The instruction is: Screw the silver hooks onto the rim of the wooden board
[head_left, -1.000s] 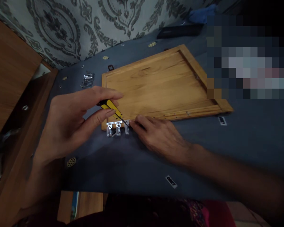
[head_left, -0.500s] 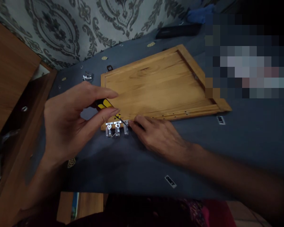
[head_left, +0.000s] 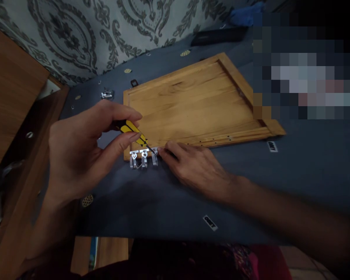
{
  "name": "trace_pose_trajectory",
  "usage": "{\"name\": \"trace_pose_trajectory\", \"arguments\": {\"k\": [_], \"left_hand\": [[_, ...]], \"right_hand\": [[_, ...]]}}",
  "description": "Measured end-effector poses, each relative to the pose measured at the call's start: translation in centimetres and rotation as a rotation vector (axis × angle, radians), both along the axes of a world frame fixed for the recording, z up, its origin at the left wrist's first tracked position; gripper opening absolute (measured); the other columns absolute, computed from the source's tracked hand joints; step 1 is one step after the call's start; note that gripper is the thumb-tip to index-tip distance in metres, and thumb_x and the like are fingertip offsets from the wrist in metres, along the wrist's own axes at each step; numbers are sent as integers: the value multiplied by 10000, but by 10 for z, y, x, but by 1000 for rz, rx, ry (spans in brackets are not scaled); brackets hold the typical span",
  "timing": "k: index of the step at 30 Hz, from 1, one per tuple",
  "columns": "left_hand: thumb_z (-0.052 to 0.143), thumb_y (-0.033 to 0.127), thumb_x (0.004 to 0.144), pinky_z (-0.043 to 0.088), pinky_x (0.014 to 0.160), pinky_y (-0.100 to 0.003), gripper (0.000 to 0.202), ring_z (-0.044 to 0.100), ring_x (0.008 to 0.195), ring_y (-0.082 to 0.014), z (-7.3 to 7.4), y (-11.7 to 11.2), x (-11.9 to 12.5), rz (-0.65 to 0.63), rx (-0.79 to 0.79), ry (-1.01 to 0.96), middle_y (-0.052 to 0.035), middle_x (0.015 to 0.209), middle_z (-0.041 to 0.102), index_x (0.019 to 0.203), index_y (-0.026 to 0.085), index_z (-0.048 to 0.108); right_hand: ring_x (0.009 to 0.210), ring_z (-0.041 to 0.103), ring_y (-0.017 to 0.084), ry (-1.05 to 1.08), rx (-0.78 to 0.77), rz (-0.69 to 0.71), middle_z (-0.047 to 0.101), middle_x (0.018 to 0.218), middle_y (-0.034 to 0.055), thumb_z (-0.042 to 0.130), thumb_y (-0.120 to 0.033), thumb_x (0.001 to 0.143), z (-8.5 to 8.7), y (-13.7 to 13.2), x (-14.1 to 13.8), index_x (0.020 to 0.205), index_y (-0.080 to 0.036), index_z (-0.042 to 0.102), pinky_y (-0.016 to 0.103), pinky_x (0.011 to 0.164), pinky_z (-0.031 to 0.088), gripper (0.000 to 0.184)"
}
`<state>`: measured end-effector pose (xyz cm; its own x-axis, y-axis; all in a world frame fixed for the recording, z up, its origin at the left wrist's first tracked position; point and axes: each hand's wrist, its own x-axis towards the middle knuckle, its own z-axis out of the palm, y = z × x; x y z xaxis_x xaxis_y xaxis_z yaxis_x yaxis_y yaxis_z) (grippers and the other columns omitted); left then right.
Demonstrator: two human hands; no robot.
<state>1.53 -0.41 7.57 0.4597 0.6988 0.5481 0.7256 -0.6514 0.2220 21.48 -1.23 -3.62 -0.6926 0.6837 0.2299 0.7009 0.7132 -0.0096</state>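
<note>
My left hand (head_left: 78, 151) is closed around a yellow-and-black screwdriver (head_left: 132, 131), thumb and fingers pinching its handle. The tip points down at the third of three silver metal hooks (head_left: 143, 157) lined along the near edge of a wooden board (head_left: 192, 103). With its fingers pressed together, my right hand (head_left: 192, 165) holds that third hook against the board's edge. The board lies flat on a dark blue cloth (head_left: 280, 182).
A small heap of loose silver hardware (head_left: 107, 94) lies beyond the board's left corner. A dark flat case (head_left: 218, 35) sits at the back by the patterned wall. Brown wooden furniture (head_left: 8, 97) stands at the left. The upper right is blurred out.
My left hand has twisted the screwdriver handle between its fingers and shifted slightly left. The right hand and the hooks have stayed in place.
</note>
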Motion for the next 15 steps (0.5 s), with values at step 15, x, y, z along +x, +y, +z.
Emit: {"name": "trace_pose_trajectory", "arguments": {"k": [15], "left_hand": [[751, 181, 829, 588, 643, -381, 309, 708, 762, -209, 6, 4, -9, -113, -112, -8, 37, 929, 753, 1062, 383, 724]], "right_hand": [[779, 600, 180, -14, 8, 7, 662, 987, 95, 537, -80, 919, -1, 0, 1, 1180, -123, 624, 321, 542, 294, 279]]}}
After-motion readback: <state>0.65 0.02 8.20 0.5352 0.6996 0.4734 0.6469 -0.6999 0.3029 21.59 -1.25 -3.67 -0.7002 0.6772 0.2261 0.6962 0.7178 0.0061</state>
